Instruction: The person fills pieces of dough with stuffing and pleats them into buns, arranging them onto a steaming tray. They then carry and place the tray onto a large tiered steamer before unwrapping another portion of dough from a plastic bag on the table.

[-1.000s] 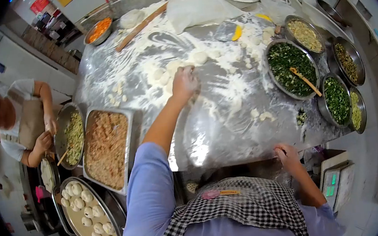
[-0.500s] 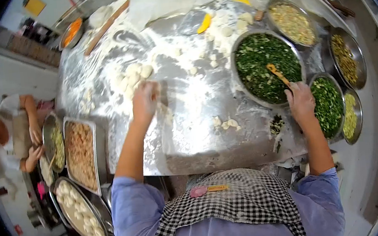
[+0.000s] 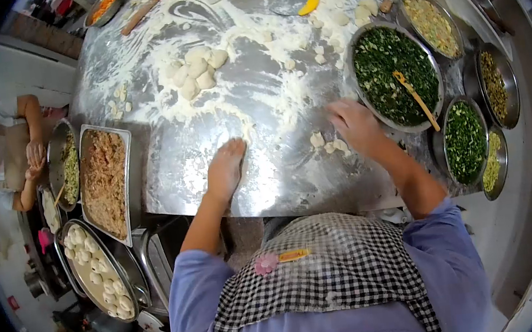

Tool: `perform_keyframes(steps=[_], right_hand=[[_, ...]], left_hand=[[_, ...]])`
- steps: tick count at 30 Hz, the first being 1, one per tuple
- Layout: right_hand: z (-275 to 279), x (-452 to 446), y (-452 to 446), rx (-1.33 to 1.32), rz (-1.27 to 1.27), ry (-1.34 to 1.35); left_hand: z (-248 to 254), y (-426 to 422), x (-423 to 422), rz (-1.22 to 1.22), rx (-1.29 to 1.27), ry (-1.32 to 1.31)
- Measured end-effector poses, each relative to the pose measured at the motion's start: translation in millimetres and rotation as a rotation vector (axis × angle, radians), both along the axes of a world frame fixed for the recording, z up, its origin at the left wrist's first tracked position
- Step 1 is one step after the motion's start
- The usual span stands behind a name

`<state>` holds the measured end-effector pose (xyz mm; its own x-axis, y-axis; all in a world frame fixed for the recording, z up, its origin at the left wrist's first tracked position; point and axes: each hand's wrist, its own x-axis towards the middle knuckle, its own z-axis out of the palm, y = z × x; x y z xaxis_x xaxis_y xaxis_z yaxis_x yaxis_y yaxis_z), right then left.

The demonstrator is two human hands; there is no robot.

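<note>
My left hand [image 3: 227, 168] is low over the steel table, its fingers curled together near the tabletop. What they hold, if anything, is hidden. Behind it lies a pile of dough pieces [image 3: 197, 70], pale and floury. My right hand [image 3: 356, 126] reaches in from the right with its fingers apart and nothing visible in them. Several dough scraps [image 3: 329, 144] lie just left of and below its fingers. To its right stands a large bowl of chopped greens [image 3: 375, 55], in which a yellow spoon [image 3: 417, 99] leans on the rim, out of my grip.
Bowls of other fillings stand right, including bright greens [image 3: 465, 142] and a pale mix [image 3: 431, 28]. On the left are a tray of minced filling [image 3: 105, 184] and a pan of buns [image 3: 100, 273]. A rolling pin [image 3: 151, 7] and a yellow-handled scraper [image 3: 308, 2] lie at the back. A co-worker [image 3: 30, 143] is at far left.
My right hand has let go of the spoon and moved left, away from the greens bowl. My left hand has left the dough pile and come nearer my body. The camera view has shifted.
</note>
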<state>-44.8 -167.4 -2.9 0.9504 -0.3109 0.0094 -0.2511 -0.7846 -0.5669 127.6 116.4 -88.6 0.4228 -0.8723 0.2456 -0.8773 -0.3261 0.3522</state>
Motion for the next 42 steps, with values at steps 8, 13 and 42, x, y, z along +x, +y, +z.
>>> perform_keyframes(steps=[8, 13, 42], right_hand=[[-94, 153, -31, -0.679, -0.131, 0.147], [-31, 148, 66, 0.034, 0.008, -0.061], [-8, 108, 198, 0.246, 0.096, 0.362]], left_hand=[[15, -8, -11, 0.163, 0.119, 0.066], [16, -4, -5, 0.237, -0.332, 0.218], [59, 95, 57, 0.431, -0.101, 0.295]])
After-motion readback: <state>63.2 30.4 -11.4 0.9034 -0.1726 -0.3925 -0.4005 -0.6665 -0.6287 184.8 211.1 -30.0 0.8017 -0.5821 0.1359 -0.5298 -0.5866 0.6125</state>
